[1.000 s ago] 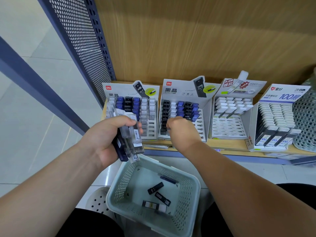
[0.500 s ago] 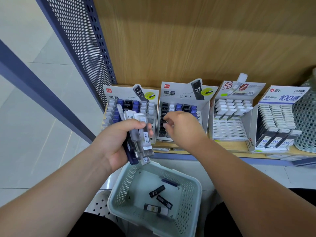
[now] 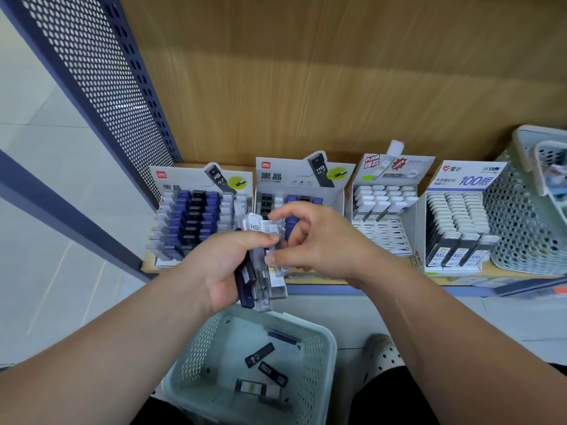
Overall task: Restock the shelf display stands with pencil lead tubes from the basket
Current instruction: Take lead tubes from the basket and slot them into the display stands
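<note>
My left hand (image 3: 222,268) grips a bunch of pencil lead tubes (image 3: 260,271), clear and dark blue, held upright above the basket (image 3: 325,357). My right hand (image 3: 319,240) is at the bunch, its thumb and fingers pinching one clear tube near the top. Several dark tubes (image 3: 259,354) lie on the basket's floor. Behind my hands on the shelf stand two display stands: the left stand (image 3: 196,222) full of blue, black and clear tubes, and the second stand (image 3: 299,185) partly hidden by my right hand.
Two more stands hold white-capped tubes, one in the middle right (image 3: 386,204) and one marked 100 (image 3: 457,216). A perforated pale basket (image 3: 521,216) sits at the shelf's right end. A perforated blue side panel (image 3: 101,78) bounds the shelf's left. Tiled floor lies beyond.
My right hand has left the second stand and come back to the bunch, now pinching a tube there. My left hand with the bunch has shifted right and slightly up.
</note>
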Tool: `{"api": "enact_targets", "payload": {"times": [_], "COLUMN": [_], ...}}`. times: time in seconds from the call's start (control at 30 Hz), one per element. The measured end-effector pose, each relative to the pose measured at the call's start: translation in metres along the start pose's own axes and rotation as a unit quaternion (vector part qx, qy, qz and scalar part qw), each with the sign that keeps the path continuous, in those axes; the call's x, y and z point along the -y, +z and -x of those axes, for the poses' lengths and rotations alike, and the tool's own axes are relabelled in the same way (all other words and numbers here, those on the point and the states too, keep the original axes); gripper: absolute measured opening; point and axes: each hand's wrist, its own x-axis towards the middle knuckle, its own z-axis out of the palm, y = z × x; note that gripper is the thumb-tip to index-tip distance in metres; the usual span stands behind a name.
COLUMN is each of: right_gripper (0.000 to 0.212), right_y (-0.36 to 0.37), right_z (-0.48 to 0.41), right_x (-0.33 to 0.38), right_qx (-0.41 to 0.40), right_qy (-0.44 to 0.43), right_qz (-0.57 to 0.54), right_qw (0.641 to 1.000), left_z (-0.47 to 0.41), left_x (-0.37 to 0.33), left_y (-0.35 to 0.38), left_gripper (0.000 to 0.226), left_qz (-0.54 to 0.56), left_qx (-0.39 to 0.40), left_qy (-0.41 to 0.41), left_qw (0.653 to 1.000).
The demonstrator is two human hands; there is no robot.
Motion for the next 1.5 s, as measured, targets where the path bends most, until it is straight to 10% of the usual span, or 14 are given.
{"api": "enact_targets", "payload": {"times": [0.67, 0.97, 1.5], "right_gripper": [0.019, 0.014, 0.013], "right_y": [-0.050, -0.110, -0.090], "right_z": [0.002, -0.030, -0.076], "right_x": [0.006, -0.032, -0.091], "right_qx": [-0.088, -0.226, -0.218], "right_qy": [0.020, 0.009, -0.106], "right_qz": [-0.009, 0.147, 0.396], "right_qw": [0.996, 0.963, 0.885], "left_z": [0.000, 0.006, -0.010], "left_x": [0.003, -0.001, -0.012], "left_y": [0.012, 0.006, 0.015], "left_gripper": [0.025, 0.028, 0.028], "left_qz": [0.010, 0.017, 0.020], "left_qx": [-0.051, -0.033, -0.035], "left_qy": [0.006, 0.006, -0.001], "left_qw": [0.999, 0.999, 0.999]}}
